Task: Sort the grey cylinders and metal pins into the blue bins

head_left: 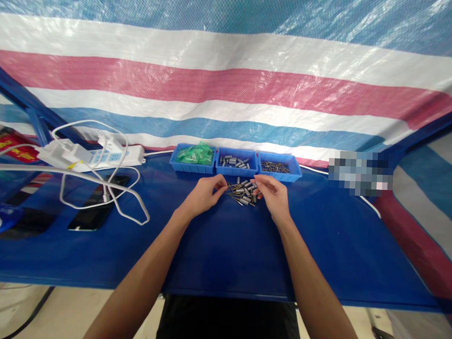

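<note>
A loose pile of small grey metal sleeves and thin pins [243,191] lies on the blue table [230,249], just in front of three blue trays. My left hand [204,193] rests at the pile's left edge, thumb and forefinger pinched on a thin pin. My right hand [273,194] sits at the pile's right edge, fingers curled and pinched at a small piece I cannot make out. The left tray [194,155] holds green bags, the middle tray [236,162] grey sleeves, the right tray [279,168] dark pins.
A white power strip [95,156] with looping white cables lies at the left, beside a dark phone [97,204]. A striped tarpaulin [229,84] hangs behind the table. Blue frame bars slant at both sides. The table's near edge [220,293] runs across the bottom.
</note>
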Demonstrator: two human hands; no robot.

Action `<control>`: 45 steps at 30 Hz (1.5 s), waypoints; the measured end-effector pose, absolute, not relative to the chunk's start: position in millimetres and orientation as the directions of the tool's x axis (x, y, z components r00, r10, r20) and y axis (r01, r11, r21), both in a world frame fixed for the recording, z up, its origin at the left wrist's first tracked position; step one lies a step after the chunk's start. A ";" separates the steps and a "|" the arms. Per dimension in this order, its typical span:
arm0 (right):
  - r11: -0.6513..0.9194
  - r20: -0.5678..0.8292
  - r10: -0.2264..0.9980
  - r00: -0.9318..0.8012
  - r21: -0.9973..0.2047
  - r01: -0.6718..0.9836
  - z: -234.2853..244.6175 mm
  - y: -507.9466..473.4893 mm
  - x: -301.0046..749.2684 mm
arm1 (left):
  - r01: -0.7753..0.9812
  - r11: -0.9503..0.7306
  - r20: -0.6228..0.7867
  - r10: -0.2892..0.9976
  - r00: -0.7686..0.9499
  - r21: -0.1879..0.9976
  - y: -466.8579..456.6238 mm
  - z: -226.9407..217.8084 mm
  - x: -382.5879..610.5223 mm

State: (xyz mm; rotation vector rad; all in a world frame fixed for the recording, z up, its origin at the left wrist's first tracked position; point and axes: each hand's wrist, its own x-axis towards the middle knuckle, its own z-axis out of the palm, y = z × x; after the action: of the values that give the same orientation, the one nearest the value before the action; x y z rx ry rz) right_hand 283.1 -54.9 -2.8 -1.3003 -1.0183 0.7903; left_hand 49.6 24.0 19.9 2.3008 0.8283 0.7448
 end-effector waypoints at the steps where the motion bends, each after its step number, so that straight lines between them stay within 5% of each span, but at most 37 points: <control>1: 0.126 0.146 0.919 0.365 -0.989 0.078 -2.3 -55.2 282.1 | 0.355 -0.631 0.321 0.706 0.631 0.690 22.6 21.2 51.1; 13: 0.090 0.099 0.970 0.223 -0.995 0.048 6.9 -60.3 272.2 | 0.271 -0.602 0.432 0.758 0.488 0.751 11.1 18.7 64.0; 38: 0.050 0.047 0.989 0.140 -0.999 -0.014 9.3 -62.4 269.7 | 0.202 -0.551 0.330 0.712 0.620 0.810 5.2 22.4 67.6; 45: 0.114 0.120 0.937 0.329 -0.993 0.037 6.8 -57.9 275.2 | 0.299 -0.639 0.337 0.679 0.652 0.709 10.7 13.9 64.9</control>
State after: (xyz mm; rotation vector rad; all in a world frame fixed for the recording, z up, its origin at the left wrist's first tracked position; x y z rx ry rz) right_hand 275.2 -57.9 6.8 -1.2751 -1.0245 0.8666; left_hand 64.9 10.7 13.9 2.2488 0.7556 0.7990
